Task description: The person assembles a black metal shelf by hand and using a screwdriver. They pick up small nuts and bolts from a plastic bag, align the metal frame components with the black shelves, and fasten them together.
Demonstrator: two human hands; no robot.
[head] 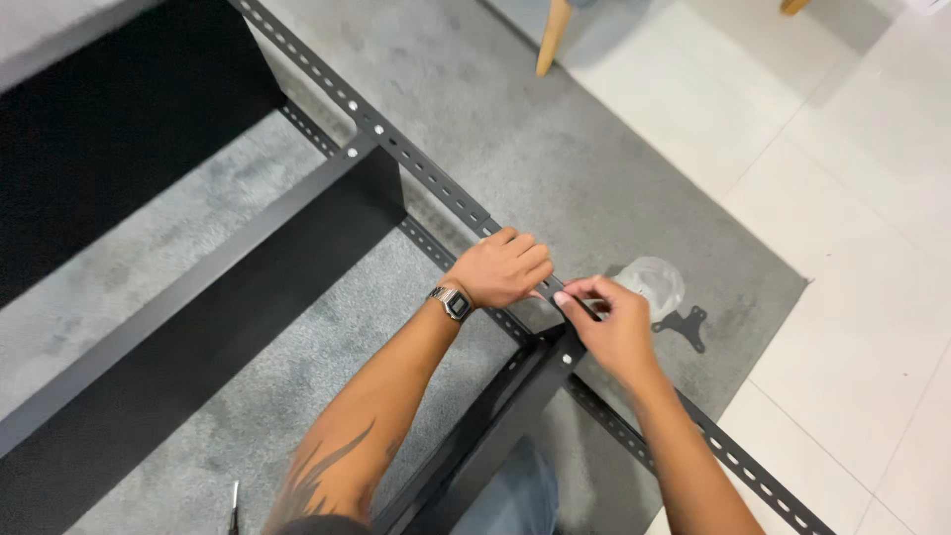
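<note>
Grey carpet (555,149) covers the floor under the work, giving way to white floor tiles (872,198) on the right. Nearest, at the bottom edge, a slim metal tool (235,507) is mostly cut off, so its kind is unclear. Both forearms reach up from there. The left hand (503,267), a steel wristwatch (453,301) on its wrist, is curled over the long black slotted metal rail (416,163), which runs diagonally across the carpet. The right hand (609,322) pinches something small just above the rail where a black metal shelf panel (475,436) meets it; the thing pinched is hidden by the fingers. Just beyond lie a crumpled clear plastic bag (654,282) and a small black flat bracket (686,325). Farther off, another black shelf panel (198,307) joins the rail, and pale wooden chair legs (553,35) are cut off at the top.
</note>
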